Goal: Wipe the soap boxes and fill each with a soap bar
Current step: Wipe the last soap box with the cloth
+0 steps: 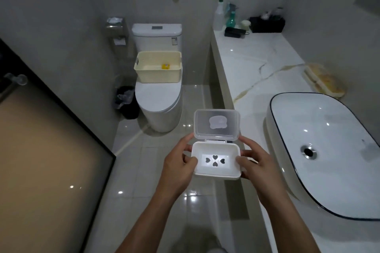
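Left hand (178, 165) & right hand (254, 165) each grip an end of the white soap box (216, 161), held over floor just off the table (257, 72) edge, basin (329, 150) at right; clear lid (217, 124) hinged up, tray w/ four heart cutouts, no soap inside.

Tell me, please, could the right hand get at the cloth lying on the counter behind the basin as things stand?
Probably not right away: the right hand and left hand both grip the open soap box. The cloth itself lies uncovered on the counter, past the basin.
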Motion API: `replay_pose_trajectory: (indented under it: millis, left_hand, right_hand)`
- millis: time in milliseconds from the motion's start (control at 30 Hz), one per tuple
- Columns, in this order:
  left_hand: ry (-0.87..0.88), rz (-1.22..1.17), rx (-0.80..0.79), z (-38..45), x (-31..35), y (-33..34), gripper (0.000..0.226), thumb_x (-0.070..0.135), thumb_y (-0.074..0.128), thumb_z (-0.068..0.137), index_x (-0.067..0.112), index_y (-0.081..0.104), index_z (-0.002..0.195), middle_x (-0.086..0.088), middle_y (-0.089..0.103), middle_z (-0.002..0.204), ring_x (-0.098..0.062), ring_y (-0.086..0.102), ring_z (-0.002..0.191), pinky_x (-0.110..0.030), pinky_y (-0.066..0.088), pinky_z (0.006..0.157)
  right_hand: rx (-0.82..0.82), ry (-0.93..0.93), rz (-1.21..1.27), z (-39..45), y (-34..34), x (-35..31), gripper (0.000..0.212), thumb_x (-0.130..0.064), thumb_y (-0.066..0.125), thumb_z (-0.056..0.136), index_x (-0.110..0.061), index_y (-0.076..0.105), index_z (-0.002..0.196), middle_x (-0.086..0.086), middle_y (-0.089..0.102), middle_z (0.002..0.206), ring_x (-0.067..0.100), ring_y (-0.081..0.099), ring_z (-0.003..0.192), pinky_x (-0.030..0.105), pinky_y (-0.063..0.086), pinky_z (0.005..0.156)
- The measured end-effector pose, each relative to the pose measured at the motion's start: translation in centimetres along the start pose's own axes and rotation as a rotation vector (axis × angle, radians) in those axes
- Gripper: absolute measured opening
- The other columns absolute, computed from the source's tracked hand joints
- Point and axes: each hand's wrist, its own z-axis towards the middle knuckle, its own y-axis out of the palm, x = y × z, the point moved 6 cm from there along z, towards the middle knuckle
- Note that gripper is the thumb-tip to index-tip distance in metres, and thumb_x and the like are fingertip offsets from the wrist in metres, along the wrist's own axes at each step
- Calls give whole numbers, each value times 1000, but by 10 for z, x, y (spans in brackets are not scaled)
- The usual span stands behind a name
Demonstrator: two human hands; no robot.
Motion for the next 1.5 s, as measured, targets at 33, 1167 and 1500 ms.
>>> replay_pose_trajectory:
  millis: [33,1167,1500]
  left_hand:
    - [-5,-3,15,6,-2,-8,69,-2,52,82,44,53,133,5,63,97,-17,61,69,-16,50,60]
    - [-77,48,192,449,-27,-155,58,4,54,89,40,50,135,4,58,105,-5,58,66,-16,48,62]
    - [-59,-3,51,597,-63,-220,57,9,55,81,35,55,131,10,60,95,-2,54,56,-10,41,58]
  right_hand:
    - [-16,-5,-6,9,9,-2,64,2,60,91,-57,66,115,-2,70,96,19,69,95,33,62,66]
    - [-241,24,-15,454,231,-102,56,7,58,92,-40,62,121,7,67,96,20,69,91,27,60,60]
    - [-104,132,-63,562,321,-100,57,-2,65,91,-53,59,117,-2,69,96,14,71,89,27,60,65]
